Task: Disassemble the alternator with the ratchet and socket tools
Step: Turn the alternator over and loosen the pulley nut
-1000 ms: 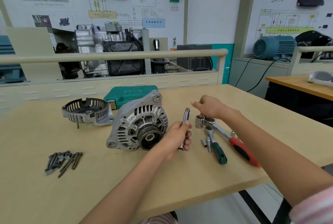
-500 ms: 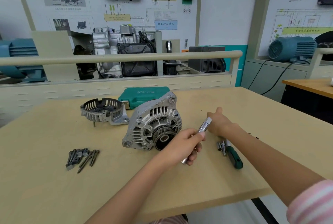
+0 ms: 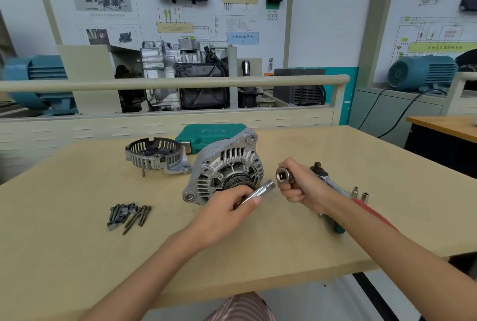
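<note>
The silver alternator lies on the wooden table, pulley facing me. Its removed slotted rear cover sits to the left. My left hand grips a chrome extension bar in front of the pulley, tip pointing right. My right hand holds a large socket with its square hole facing the bar's tip, a small gap between them. A red-handled ratchet lies behind my right wrist.
A pile of dark bolts lies at the left of the table. A green tool case sits behind the alternator. Two small sockets and a green-handled tool lie by my right forearm. A railing and training stands rise behind.
My right hand has picked the large socket off the table by the ratchet and brought it left toward the extension bar. My left hand has tilted the bar toward the socket.
</note>
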Tool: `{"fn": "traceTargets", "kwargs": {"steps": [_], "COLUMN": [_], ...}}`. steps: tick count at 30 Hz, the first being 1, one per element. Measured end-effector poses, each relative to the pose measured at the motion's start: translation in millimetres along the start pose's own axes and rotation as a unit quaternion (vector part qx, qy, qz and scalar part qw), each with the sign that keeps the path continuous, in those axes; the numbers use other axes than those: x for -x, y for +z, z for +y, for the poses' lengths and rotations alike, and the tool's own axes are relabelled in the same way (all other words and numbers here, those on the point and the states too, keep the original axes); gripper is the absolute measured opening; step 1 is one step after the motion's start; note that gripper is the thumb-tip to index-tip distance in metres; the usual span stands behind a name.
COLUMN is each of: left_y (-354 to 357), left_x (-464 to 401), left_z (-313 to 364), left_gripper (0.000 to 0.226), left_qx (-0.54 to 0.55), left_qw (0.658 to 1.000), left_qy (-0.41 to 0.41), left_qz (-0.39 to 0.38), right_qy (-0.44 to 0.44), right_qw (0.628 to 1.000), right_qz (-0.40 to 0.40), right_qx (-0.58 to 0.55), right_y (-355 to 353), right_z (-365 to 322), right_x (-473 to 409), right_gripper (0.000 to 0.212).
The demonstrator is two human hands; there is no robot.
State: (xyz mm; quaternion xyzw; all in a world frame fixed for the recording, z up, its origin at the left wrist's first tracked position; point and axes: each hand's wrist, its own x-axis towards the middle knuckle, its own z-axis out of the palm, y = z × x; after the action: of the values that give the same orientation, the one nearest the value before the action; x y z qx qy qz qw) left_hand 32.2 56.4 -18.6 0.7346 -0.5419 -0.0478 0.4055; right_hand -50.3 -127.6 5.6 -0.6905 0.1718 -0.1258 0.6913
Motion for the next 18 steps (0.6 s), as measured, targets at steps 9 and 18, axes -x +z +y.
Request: {"fn": "traceTargets", "kwargs": {"steps": [9, 18], "left_y": [-10, -25], "left_x": [14, 14], "left_z": [3, 13], "left_gripper": [0.021, 0.030], "left_qx": [-0.088, -0.105], "left_qw": [0.996, 0.992], "left_qy": [0.006, -0.038], "left_qz": [0.021, -0.052], "right_qy": [-0.070, -0.201], "right_qw": [0.996, 0.959], "right_qz": [0.024, 0.137], "right_qx": [0.059, 0.144], "right_y": [39, 57], "right_z": [6, 14], "right_x": [14, 11], "right_gripper": [0.028, 0.040]}}
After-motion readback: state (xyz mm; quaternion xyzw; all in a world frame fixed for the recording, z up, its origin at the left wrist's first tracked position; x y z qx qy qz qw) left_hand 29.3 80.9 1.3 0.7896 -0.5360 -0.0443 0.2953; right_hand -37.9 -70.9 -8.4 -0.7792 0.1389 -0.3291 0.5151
